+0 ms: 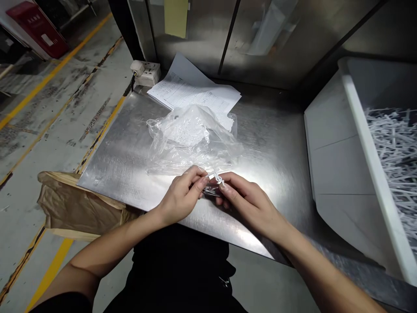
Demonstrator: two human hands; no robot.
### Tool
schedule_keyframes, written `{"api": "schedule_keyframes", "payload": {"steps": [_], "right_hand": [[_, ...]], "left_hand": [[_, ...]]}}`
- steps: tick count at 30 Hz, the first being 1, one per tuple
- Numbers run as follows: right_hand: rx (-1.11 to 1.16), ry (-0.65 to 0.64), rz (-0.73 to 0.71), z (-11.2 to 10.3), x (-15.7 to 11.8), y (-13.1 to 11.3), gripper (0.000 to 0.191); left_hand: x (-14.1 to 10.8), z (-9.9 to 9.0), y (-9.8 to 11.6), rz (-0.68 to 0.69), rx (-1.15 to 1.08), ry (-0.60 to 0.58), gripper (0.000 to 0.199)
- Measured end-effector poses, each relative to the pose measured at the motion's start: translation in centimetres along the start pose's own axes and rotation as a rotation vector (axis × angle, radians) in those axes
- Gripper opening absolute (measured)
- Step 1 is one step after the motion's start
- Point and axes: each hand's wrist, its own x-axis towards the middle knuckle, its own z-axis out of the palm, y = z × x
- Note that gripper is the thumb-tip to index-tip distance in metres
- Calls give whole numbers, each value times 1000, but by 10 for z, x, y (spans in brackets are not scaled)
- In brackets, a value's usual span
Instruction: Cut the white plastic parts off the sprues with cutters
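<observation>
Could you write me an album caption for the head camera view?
Two bare hands hold small white pieces at a metal table, beside a clear plastic bag.

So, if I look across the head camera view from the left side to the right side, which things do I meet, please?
Red box → white power socket block → left hand → right hand → large bin with white strips inside.

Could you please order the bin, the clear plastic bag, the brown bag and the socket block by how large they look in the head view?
1. Bin
2. Clear plastic bag and brown bag: too alike to rank
3. Socket block
</observation>
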Motion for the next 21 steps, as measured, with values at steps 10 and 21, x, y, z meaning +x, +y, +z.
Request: {"api": "schedule_keyframes", "payload": {"steps": [10,21], "right_hand": [[-695,264,-515,10,-6,9,27],[-722,254,-570,-1,28,15,13]], "left_hand": [[11,6,-1,-49,-225,25,39],[15,-37,37,680,874,379,25]]}}
